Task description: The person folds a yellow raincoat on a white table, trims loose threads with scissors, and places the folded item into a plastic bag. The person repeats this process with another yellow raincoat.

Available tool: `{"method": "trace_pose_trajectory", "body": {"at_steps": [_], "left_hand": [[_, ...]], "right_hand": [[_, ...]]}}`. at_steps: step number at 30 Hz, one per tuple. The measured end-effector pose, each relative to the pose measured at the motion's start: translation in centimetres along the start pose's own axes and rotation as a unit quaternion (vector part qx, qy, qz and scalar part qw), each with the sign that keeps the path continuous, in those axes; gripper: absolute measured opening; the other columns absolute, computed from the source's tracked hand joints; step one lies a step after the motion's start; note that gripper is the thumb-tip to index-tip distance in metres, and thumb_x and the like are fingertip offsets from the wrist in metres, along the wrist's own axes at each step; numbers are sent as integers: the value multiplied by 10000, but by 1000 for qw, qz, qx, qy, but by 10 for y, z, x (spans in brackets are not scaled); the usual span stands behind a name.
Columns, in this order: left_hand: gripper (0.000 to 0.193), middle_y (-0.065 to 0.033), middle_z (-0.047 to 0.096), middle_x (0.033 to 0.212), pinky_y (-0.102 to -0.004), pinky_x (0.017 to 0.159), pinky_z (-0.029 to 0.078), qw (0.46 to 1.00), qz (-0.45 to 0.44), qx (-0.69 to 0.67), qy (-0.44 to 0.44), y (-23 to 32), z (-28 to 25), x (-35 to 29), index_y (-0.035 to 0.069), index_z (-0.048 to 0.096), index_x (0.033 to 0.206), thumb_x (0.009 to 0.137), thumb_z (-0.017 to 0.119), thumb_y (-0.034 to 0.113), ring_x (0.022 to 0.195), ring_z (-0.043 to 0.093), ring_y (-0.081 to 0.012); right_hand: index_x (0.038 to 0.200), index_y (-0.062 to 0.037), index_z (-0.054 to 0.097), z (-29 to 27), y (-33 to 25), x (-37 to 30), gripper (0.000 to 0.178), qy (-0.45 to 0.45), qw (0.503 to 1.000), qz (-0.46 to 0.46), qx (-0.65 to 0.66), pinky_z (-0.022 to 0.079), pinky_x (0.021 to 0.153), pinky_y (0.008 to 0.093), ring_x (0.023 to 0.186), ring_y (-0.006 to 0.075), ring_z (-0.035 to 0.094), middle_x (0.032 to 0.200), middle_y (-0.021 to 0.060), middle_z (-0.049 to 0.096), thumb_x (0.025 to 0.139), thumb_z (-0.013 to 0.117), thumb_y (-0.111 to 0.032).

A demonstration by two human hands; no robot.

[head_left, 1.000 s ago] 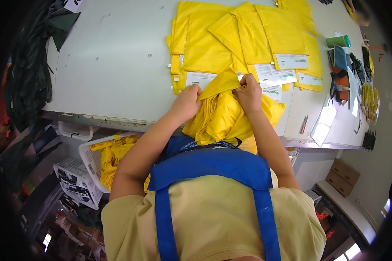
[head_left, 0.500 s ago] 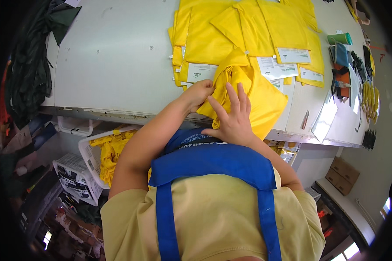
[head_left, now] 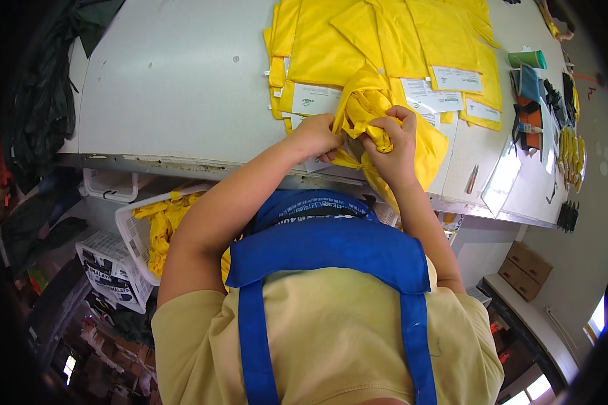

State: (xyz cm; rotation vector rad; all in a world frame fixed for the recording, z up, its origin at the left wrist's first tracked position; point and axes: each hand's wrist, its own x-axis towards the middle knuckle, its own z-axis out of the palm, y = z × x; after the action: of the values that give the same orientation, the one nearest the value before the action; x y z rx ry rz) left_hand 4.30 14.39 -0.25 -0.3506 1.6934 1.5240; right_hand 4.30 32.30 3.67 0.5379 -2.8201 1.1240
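Observation:
A yellow fabric pouch [head_left: 431, 152] lies at the front edge of the table, with its mouth toward me. Bunched yellow cloth [head_left: 366, 110] shows at its opening. My left hand [head_left: 316, 138] is closed in a pinch on the pouch's left edge. Curled around part of the bunched cloth, my right hand [head_left: 394, 150] has its fingertips sunk in the folds. Just beyond lie several flat yellow pouches [head_left: 324, 44], overlapping, some with white printed cards [head_left: 315, 99] at their near ends.
The white table [head_left: 175, 88] spreads to the left, where dark cloth [head_left: 44, 115] hangs in a heap. Toward the right are a green roll [head_left: 527, 59] and small snips [head_left: 473, 181]. Below the table edge, a white basket [head_left: 130, 236] holds yellow cloth.
My right hand has gone from spread fingers over the pouch to a closed grip on the bunched cloth. The opening is wider, and my left hand still pinches its edge.

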Motion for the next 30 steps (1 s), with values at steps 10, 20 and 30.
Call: {"method": "trace_pose_trajectory", "body": {"at_steps": [10, 20, 30], "left_hand": [[313, -110, 603, 825, -256, 479, 463, 985, 99, -123, 64, -31, 18, -7, 28, 381, 1061, 813, 560, -35, 642, 613, -155], [288, -54, 518, 645, -266, 514, 439, 944, 270, 27, 189, -41, 24, -16, 38, 359, 973, 779, 564, -23, 551, 521, -122], [262, -39, 497, 671, -260, 529, 423, 958, 244, 9, 154, -46, 19, -18, 50, 369, 953, 785, 556, -25, 586, 496, -101]], "right_hand": [[864, -99, 656, 21, 1, -8, 306, -61, 997, -40, -1, 411, 884, 397, 1013, 325, 478, 1043, 144, 493, 579, 761, -69], [969, -128, 656, 32, 11, 0, 327, -280, 944, -106, -141, 395, 932, 395, 1080, 298, 484, 1122, 106, 514, 649, 721, -113], [1137, -52, 531, 20, 37, -2, 500, -314, 940, -10, 132, 362, 1004, 367, 1175, 304, 451, 1218, 136, 484, 707, 758, -167]]}}
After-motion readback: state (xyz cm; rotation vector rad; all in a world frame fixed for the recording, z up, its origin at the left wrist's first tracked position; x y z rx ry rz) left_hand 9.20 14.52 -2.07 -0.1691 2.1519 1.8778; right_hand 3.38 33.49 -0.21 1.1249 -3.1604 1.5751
